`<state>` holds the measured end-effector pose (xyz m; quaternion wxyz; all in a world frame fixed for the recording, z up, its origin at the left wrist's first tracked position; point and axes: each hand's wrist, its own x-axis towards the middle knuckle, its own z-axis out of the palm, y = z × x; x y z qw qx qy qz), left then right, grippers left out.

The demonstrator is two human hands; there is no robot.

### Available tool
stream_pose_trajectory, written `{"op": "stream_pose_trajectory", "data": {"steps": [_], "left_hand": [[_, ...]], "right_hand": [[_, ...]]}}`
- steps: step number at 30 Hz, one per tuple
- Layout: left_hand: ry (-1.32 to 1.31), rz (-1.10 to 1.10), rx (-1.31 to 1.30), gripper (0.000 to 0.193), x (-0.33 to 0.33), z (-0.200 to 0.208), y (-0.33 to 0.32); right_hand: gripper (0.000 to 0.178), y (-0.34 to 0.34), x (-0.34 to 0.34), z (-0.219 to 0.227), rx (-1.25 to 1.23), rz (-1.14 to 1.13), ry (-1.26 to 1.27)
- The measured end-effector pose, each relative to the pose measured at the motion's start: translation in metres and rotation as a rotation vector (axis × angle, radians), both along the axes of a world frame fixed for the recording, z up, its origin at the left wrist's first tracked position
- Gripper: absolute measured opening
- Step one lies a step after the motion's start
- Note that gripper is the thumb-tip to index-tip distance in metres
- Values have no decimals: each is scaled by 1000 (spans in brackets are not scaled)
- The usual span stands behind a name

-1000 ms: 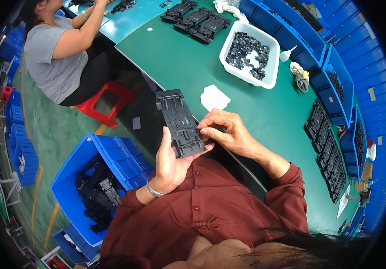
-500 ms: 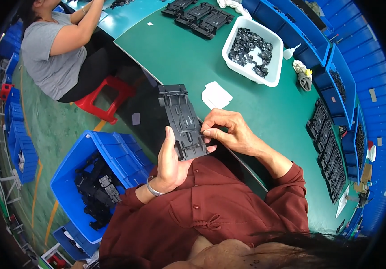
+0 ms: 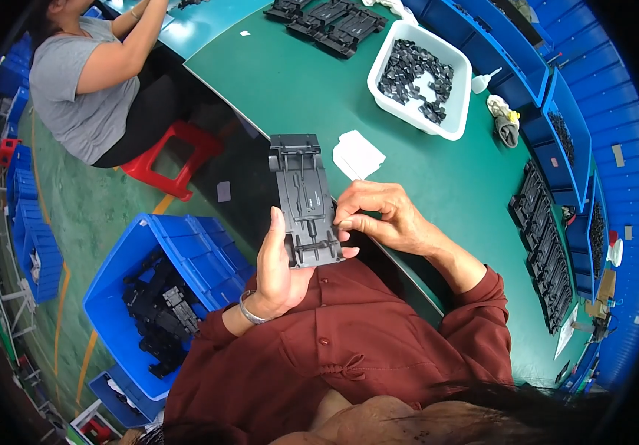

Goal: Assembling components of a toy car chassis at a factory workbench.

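Left hand (image 3: 278,263) is raised, palm up, thumb extended upward, fingers curled; right hand (image 3: 382,219) pinches with bent fingertips beside it.

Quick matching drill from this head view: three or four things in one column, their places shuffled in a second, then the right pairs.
Things:
1. dark plastic chassis plate
2. white tray of small black parts
3. blue crate of black parts
4. red stool

Places:
A. on the floor, at the person's left
B. on the green table, ahead of the hands
C. under the seated co-worker
D. held in the left hand, right hand pinching its edge

Pairs: 1-D, 2-B, 3-A, 4-C
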<state>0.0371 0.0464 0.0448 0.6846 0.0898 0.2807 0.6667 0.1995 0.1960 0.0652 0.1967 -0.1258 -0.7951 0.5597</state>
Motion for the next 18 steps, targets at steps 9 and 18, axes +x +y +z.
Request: {"op": "stream_pose_trajectory", "data": {"steps": [9,18], "left_hand": [[52,31,12,74,2,-1,-3],[84,83,17,76,5,-2,-3]], "right_hand": [[7,-7,-1,-3,5,-66,26],[3,-11,-1,0,83,-91,32]]}}
